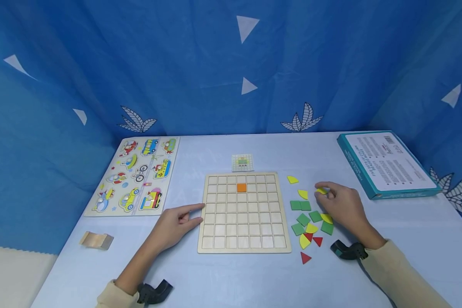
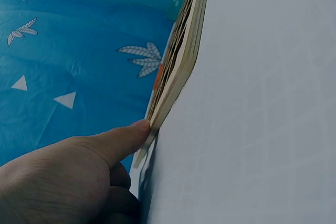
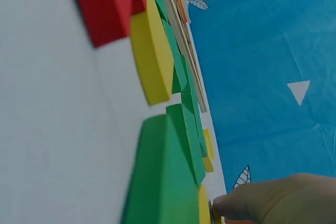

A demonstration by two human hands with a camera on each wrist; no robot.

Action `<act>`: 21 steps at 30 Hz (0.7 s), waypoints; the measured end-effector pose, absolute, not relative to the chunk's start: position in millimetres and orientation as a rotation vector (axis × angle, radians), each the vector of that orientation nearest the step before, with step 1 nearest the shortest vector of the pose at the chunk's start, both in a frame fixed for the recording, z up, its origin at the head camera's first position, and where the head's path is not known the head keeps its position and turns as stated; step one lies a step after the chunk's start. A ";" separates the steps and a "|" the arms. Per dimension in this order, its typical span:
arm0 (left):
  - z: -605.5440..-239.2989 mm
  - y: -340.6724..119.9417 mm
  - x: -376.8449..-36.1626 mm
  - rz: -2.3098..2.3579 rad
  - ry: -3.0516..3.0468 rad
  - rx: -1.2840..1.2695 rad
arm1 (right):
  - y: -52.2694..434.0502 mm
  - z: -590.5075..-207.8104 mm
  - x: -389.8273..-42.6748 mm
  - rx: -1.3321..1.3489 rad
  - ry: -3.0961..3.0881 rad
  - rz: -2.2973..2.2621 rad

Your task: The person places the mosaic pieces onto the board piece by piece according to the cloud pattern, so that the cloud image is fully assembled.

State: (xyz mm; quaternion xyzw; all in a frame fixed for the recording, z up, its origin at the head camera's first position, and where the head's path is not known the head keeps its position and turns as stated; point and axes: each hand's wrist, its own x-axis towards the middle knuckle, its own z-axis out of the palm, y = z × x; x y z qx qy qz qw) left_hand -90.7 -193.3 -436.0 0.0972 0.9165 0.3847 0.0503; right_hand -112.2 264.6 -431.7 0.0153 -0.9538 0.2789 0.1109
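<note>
1. Grid board (image 1: 244,212) — centre of the table, one orange tile in its upper rows.
2. Left hand (image 1: 175,224) — forefinger straight, touching the board's 9 o'clock edge; holds nothing.
3. Right hand (image 1: 340,205) — pinching a yellow piece (image 1: 321,191), 3 o'clock of the board.

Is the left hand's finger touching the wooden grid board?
Touching. The left wrist view shows the left hand with its fingertip pressed against the edge of the wooden grid board.
</note>
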 end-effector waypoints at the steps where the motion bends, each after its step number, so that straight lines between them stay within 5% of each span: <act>1: -436.1 -193.2 -90.7 1.170 2.794 0.298 | 265.3 -431.4 -111.8 0.040 -2.793 0.801; 21: -433.8 -193.5 -90.7 1.192 2.783 0.321 | 268.2 -432.7 -109.4 0.009 -2.778 0.709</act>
